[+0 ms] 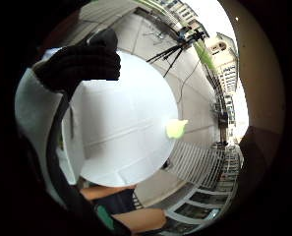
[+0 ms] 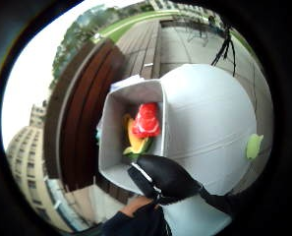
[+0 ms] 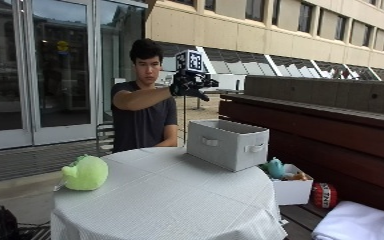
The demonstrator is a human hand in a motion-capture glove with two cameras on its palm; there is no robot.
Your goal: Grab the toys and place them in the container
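Green and round, a plush toy [image 3: 85, 173] sits at the near edge of the round worktop [image 3: 172, 200], which wears a pale cloth hanging down on all sides. Well across the cloth from it stands a light grey fabric container [image 3: 227, 144] with handle slots, upright and open at the top, close to the far rim. From the thumb side palm view I can see down into that container [image 2: 111, 147]: a red toy [image 2: 146, 120] lies inside on top of a yellow-orange one [image 2: 135, 142], both against the inner wall. The person seated behind the worktop holds the gloved right hand [image 3: 189, 85] raised high above the container, arm stretched out level, clear of everything. Its fingers look loosely curled and nothing is held between them; one black fingertip [image 2: 165, 177] shows near the container's edge in the palm view. Beside the worktop, on a wooden bench [image 3: 325, 130], a small white box [image 3: 292, 191] holds a teal toy [image 3: 276, 168].
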